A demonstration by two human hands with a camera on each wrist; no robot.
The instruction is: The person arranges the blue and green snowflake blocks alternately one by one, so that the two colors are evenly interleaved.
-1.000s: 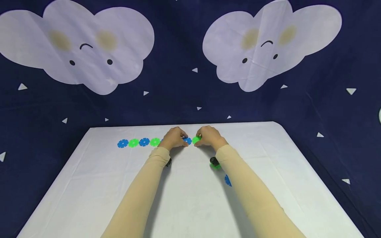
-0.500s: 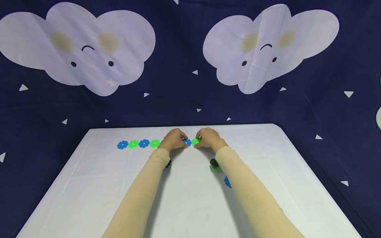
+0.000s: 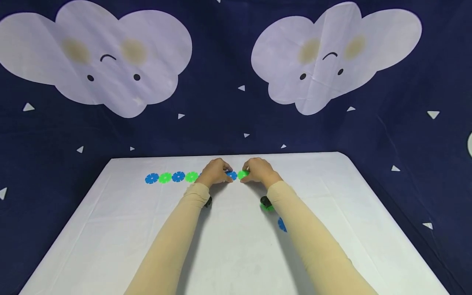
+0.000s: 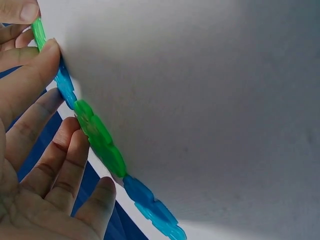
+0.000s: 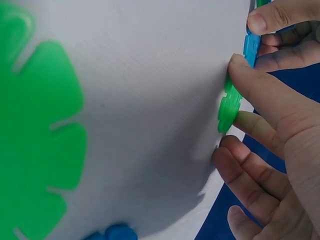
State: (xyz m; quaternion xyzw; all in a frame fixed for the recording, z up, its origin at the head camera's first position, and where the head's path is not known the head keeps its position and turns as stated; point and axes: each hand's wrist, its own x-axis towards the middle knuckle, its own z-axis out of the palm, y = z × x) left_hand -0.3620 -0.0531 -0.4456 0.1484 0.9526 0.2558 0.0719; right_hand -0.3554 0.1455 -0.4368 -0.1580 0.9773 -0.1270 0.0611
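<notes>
In the head view my left hand [image 3: 215, 171] is at the far side of the table, pinching a blue notched plastic disc [image 3: 232, 175] between thumb and index finger. Just to its right, my right hand [image 3: 259, 170] pinches a green notched disc [image 3: 242, 174] by its edges. The two discs sit side by side, edges close together. Leftward runs a row of alternating discs, ending in a blue disc [image 3: 152, 178]; my left hand hides part of it. From the left wrist, a green disc [image 4: 100, 140] adjoins the pinched blue one, with its other fingers loosely extended alongside.
A loose green disc [image 3: 267, 207] lies below my right wrist, partly covered by a black wrist camera [image 3: 265, 200]. Nearer, a blue disc [image 3: 282, 224] shows partly from under the right sleeve. The white-covered table [image 3: 228, 254] ends at a dark blue cloud-print cloth [image 3: 221, 98].
Both hands keep their pinch on the blue and green discs with hardly any movement. The whole head view shifts slightly down, then back up.
</notes>
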